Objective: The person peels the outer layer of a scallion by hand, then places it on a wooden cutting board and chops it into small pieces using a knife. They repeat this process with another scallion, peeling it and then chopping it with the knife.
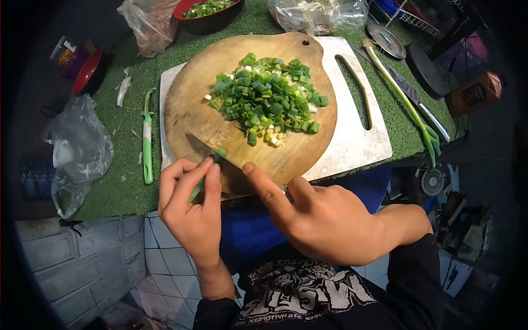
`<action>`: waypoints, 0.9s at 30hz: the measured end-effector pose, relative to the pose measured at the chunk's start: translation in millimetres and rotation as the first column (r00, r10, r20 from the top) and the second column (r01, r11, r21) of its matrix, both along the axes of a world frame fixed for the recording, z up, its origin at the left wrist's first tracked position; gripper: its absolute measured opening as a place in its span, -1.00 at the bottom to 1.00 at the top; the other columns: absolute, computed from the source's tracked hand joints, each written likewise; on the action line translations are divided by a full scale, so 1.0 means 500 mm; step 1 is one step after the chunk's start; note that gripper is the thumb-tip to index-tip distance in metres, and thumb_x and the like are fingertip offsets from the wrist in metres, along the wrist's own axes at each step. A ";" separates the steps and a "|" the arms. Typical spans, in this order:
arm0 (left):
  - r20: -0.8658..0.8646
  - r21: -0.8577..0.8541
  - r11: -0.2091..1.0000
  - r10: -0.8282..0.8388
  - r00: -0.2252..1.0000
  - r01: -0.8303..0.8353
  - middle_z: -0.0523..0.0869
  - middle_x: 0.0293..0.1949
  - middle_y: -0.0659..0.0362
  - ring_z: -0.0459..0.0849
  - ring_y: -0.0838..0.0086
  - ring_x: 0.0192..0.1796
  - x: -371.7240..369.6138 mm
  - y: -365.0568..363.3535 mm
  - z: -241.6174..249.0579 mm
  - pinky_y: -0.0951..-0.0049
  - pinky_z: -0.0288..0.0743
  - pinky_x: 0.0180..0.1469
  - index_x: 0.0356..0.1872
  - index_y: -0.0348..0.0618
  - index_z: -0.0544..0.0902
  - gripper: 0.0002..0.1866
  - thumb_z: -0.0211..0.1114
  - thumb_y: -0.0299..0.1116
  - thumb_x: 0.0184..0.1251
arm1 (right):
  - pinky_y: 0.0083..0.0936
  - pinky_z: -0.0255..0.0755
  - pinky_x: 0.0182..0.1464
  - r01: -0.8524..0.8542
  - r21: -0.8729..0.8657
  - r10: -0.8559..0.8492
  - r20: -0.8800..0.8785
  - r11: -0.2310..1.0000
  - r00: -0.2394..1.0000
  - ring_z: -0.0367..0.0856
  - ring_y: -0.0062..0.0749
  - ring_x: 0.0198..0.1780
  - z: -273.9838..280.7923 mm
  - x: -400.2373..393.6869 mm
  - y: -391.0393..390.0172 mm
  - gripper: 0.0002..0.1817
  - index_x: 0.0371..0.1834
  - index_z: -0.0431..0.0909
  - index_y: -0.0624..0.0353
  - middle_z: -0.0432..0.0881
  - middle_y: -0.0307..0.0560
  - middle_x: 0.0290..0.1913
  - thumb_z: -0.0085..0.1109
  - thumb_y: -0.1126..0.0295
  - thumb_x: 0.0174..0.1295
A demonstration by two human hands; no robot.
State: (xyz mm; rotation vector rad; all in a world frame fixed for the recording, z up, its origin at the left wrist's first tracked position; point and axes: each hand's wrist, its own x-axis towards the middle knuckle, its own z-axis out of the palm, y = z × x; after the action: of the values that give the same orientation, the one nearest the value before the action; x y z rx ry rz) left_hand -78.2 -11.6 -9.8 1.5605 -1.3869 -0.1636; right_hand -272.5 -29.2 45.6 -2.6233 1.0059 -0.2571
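Note:
My right hand [324, 217] grips a knife [206, 147], its index finger stretched along the spine. The handle is mostly hidden in the palm. My left hand [192, 206] pinches a green onion piece [196, 190] at the near edge of a round wooden cutting board [187, 110]. The blade lies just beyond the left fingertips, with a small green bit [221, 152] against it. A heap of chopped green onion [267, 96] covers the middle of the wooden board.
Under the wooden board lies a white plastic board [357, 146]. To its left is a green-handled peeler [147, 146]; to its right, a whole green onion [404, 93] and another knife [426, 113]. A red bowl [220, 16] and plastic bags [80, 137] stand around on the green mat.

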 end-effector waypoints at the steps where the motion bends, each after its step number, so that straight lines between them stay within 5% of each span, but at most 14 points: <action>1: -0.010 -0.009 1.000 0.017 1.000 -0.017 0.63 -0.29 0.15 0.63 0.43 -0.25 -0.002 0.000 -0.001 0.45 0.52 -0.15 -0.22 -0.34 0.78 -0.81 0.47 -0.65 0.10 | -0.39 0.27 -0.72 0.036 -0.064 -0.035 0.005 0.997 0.999 0.34 -0.44 -0.73 -0.005 0.000 0.006 -0.28 0.44 0.39 0.21 0.26 -0.26 -0.61 0.31 0.48 0.13; 5: -0.019 -0.011 0.999 0.050 0.999 -0.050 0.63 -0.28 0.15 0.63 0.44 -0.24 -0.006 0.000 -0.005 0.47 0.52 -0.15 -0.22 -0.34 0.78 -0.82 0.47 -0.64 0.12 | -0.39 0.32 -0.75 -0.002 -0.050 0.001 -0.010 0.999 1.000 0.46 -0.39 -0.72 0.016 -0.054 0.042 -0.19 0.50 0.28 0.32 0.35 -0.16 -0.60 0.17 0.49 0.05; 9: -0.028 -0.014 0.999 0.038 0.999 -0.038 0.63 -0.29 0.15 0.63 0.44 -0.24 -0.004 0.001 -0.008 0.46 0.52 -0.16 -0.21 -0.35 0.78 -0.82 0.46 -0.64 0.13 | -0.38 0.24 -0.75 0.059 0.065 -0.055 -0.052 0.996 0.997 0.36 -0.45 -0.76 0.047 -0.087 0.059 -0.26 0.52 0.31 0.15 0.29 -0.21 -0.60 0.17 0.47 0.17; 18: -0.018 -0.006 1.000 -0.002 1.000 0.002 0.64 -0.28 0.14 0.63 0.43 -0.24 0.004 0.003 -0.007 0.46 0.51 -0.14 -0.20 -0.32 0.79 -0.85 0.44 -0.59 0.19 | -0.14 0.53 -0.55 0.017 0.176 -0.030 0.067 0.984 0.997 0.65 0.05 -0.57 0.014 -0.033 -0.004 -0.29 0.47 0.21 0.32 0.61 0.16 -0.48 0.16 0.39 0.23; 27: -0.069 -0.021 0.999 0.046 0.997 -0.048 0.64 -0.27 0.14 0.65 0.42 -0.23 -0.004 -0.004 -0.010 0.45 0.52 -0.12 -0.24 -0.31 0.78 -0.86 0.47 -0.56 0.17 | -0.16 0.51 -0.57 0.056 0.188 -0.081 0.131 0.981 0.988 0.62 0.00 -0.61 0.010 -0.064 -0.001 -0.33 0.45 0.26 0.30 0.59 0.10 -0.52 0.20 0.36 0.27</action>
State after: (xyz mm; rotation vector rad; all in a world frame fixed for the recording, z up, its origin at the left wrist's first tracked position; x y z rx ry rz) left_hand -80.1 -13.6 -15.0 1.5536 -1.2931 -0.1711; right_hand -304.4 -29.8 50.5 -2.3733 1.0226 -0.3397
